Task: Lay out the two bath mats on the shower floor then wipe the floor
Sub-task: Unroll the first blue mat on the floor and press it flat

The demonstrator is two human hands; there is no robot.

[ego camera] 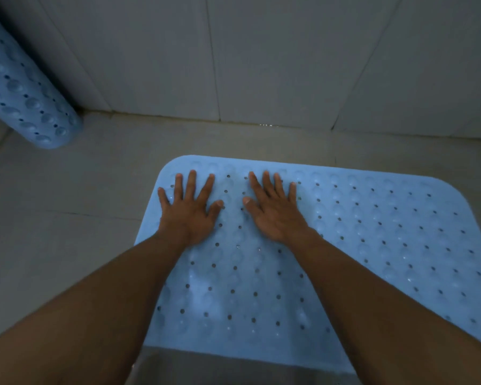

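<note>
**Both palms flat on the first mat**

We see a blue mat (345, 245) lying flat on the tiled floor (67, 218), its rounded far corner near the wall (261, 56). It is dotted with small holes and raised suction bumps. Our left hand (189, 209) presses down near the mat's far left corner, fingers (190, 182) spread wide and gripping nothing. Our right hand (272, 209) lies just beside it, also palm down, its fingers splayed and empty. The two thumbs point toward each other with a narrow strip of mat between them. Both forearms reach in from the bottom of the view across the mat's near part.

A second mat (25, 93), the same blue, is rolled into a tube. It stands tilted in the far left corner, its lower end on the floor, well apart from the flat one.
</note>
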